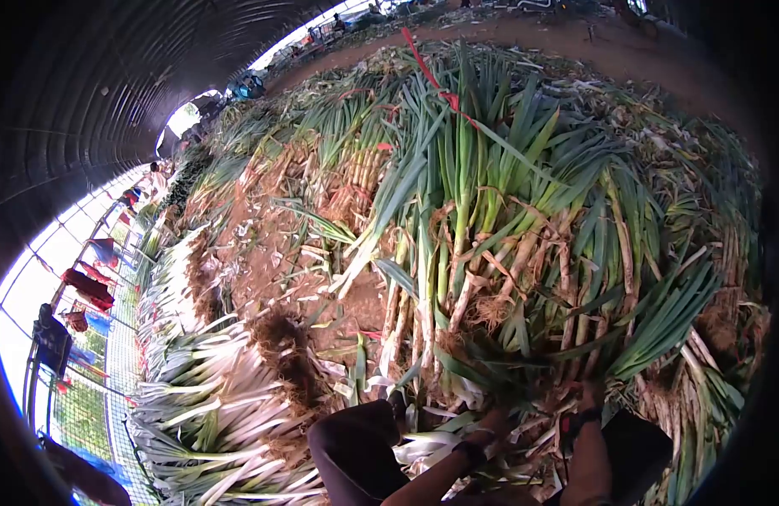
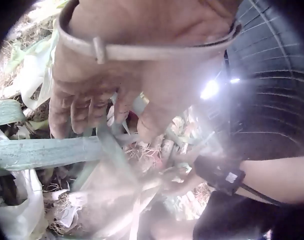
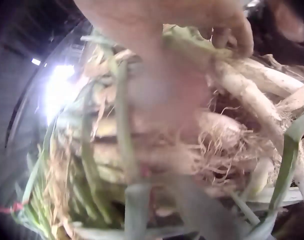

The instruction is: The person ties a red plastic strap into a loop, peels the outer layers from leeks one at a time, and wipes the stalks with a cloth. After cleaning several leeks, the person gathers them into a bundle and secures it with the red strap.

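In the right wrist view my right hand (image 3: 192, 30) curls its fingers over the stems of a few green onions (image 3: 247, 87), its thumb blurred in front of the roots. The head view has this right hand (image 1: 590, 395) low, at the base of a big standing pile of green onions (image 1: 465, 185). My left hand (image 2: 102, 95) hangs with fingers pointing down and thumb apart, fingertips right at a long flat green leaf (image 2: 47, 152). Seen from the head, the left hand (image 1: 493, 422) is in shadow over loose leaves, left of the right hand.
Trimmed white-stemmed green onions (image 1: 238, 379) lie in a row at left, roots inward. Bare soil (image 1: 271, 253) shows between the row and the pile. A red tie (image 1: 448, 99) hangs on the upper leaves. Mesh fencing (image 1: 86, 337) borders the left side.
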